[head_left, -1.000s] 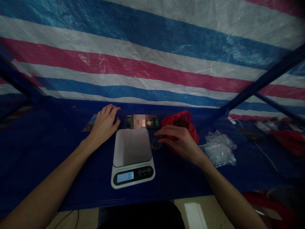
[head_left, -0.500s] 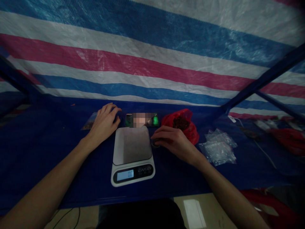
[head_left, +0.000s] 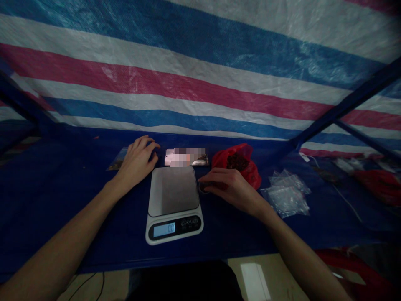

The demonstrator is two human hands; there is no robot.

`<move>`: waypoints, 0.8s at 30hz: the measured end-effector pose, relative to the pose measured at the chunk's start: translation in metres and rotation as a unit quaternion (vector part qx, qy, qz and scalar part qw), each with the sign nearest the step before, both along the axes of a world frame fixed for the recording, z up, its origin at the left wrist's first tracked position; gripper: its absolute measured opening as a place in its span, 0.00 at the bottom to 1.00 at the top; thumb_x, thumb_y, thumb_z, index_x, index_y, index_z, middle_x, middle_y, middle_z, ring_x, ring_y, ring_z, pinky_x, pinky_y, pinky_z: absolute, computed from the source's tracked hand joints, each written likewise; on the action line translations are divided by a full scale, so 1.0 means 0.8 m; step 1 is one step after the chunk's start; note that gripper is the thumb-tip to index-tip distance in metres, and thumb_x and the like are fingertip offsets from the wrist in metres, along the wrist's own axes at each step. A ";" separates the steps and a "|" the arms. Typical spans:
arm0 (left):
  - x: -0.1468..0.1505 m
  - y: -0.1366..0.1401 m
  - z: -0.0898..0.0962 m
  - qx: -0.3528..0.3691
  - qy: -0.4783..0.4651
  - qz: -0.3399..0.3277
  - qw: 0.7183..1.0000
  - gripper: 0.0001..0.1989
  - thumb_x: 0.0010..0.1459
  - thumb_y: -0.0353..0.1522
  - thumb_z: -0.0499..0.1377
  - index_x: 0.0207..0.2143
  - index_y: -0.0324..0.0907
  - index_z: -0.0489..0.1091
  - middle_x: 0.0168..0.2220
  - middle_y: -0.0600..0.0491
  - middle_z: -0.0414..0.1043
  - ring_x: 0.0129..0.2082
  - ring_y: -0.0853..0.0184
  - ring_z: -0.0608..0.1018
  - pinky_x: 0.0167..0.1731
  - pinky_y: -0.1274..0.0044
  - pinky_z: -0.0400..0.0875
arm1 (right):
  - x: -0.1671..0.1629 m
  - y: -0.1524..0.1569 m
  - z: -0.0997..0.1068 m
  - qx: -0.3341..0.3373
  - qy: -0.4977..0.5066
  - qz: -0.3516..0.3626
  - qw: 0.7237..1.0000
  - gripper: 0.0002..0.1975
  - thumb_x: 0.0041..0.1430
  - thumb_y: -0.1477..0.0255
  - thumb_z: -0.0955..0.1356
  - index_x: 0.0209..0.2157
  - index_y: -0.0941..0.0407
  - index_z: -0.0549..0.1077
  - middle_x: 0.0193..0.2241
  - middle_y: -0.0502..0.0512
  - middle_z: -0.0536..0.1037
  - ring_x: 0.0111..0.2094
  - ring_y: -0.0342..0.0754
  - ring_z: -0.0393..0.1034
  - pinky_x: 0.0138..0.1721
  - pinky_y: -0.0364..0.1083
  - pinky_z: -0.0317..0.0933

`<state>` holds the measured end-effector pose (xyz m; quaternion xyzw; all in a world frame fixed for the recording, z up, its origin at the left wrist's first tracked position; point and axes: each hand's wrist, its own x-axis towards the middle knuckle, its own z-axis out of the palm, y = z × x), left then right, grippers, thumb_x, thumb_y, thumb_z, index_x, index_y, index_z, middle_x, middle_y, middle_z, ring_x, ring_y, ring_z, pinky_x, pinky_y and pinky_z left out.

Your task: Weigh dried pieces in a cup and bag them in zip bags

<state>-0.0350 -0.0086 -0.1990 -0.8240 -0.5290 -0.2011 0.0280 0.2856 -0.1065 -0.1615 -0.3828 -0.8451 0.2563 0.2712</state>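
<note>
My left hand (head_left: 140, 155) rests on the blue surface left of the phone, fingers loosely bent and apart, holding nothing. A clear plastic bag with small brownish pieces (head_left: 116, 164) lies partly behind that wrist. Beside the right edge of the kitchen scale (head_left: 175, 190), my right hand (head_left: 224, 184) has its fingers around a small round object with a pale rim (head_left: 203, 190); most of it is hidden. The scale's plate is bare and its display reads 0.0. Behind the scale a smartphone (head_left: 203, 160) lies with its screen lit and partly blurred out.
A red plastic bag (head_left: 252, 173) of dark reddish-brown pieces stands open just behind my right hand. Farther right lies a pile of clear zip bags (head_left: 290, 196). Blue frame bars (head_left: 332, 110) and a striped tarp (head_left: 188, 92) close off the back.
The phone's picture has switched from dark with green to a pale pinkish scene. Both hands and the scale stay essentially where they were.
</note>
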 end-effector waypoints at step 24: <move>-0.001 0.001 0.000 0.000 -0.014 -0.002 1.000 0.18 0.67 0.32 0.51 0.52 0.41 0.76 0.59 0.38 0.73 0.67 0.43 0.68 0.61 0.50 0.70 | 0.023 0.007 -0.003 0.070 -0.259 -0.054 0.962 0.08 0.67 0.81 0.70 0.40 0.56 0.81 0.40 0.57 0.82 0.41 0.52 0.78 0.42 0.48 0.70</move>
